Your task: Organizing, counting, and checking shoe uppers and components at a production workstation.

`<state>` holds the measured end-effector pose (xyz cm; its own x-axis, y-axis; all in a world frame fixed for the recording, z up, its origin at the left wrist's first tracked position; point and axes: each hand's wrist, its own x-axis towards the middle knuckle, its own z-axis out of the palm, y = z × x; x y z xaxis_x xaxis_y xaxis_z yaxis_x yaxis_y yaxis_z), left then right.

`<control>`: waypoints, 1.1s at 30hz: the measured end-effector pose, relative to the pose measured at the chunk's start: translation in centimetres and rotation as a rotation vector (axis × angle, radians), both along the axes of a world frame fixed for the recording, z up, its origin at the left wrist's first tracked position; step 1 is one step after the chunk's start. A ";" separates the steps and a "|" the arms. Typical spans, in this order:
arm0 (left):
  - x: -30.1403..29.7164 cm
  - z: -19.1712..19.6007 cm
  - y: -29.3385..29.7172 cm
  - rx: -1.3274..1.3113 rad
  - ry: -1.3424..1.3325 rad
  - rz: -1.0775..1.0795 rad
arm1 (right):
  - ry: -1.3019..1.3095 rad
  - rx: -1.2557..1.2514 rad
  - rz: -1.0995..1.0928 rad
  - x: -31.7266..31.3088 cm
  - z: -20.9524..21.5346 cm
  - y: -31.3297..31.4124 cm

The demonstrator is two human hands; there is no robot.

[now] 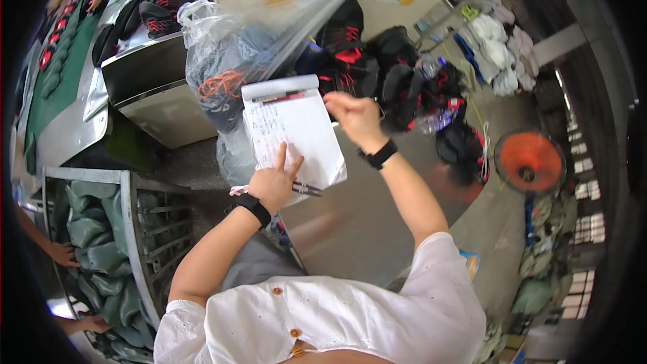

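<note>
Steel tabletop (357, 222) | left hand (273, 185): two fingers spread on notepad (310, 131), rest curled | right hand (356, 118): bunched just right of it, grip unclear | barred rack (135, 216) left of it: green shoe lasts (101, 229)

Grey floor (502, 229), polished steel table (357, 222), metal rack (139, 229), bright windows (590, 226) along the far right

Passage left open over the tabletop (364, 205) between the forearms (410, 195), far edge of the notepad (306, 131) hemmed in by a plastic bag (214, 54) and piled shoes (345, 30), the left side narrowed by a barred rack (127, 192), the left hand (271, 187) flanked by snips (306, 190)
</note>
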<state>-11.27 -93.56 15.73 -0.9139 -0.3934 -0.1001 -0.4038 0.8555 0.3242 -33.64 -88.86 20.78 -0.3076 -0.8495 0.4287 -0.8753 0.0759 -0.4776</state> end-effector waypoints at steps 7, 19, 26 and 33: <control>-0.6 -3.2 0.3 -0.133 -0.057 -0.033 | -0.162 0.093 0.461 -0.7 -6.1 -6.0; -2.6 -1.2 -2.1 -0.032 -0.053 -0.139 | 0.132 0.074 0.515 -3.7 -7.1 -8.4; -4.0 -2.0 -2.7 -0.003 -0.029 -0.088 | 0.362 0.008 0.462 -3.7 -7.8 -9.6; -5.2 -0.7 -5.5 0.068 -0.003 -0.099 | 0.164 0.114 0.401 -3.8 -6.8 -9.2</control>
<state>-16.51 -99.02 15.04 -0.9476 -0.2936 -0.1260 -0.3194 0.8673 0.3817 -37.39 -98.01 13.94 0.1203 -0.9322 0.3413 -0.9098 -0.2411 -0.3379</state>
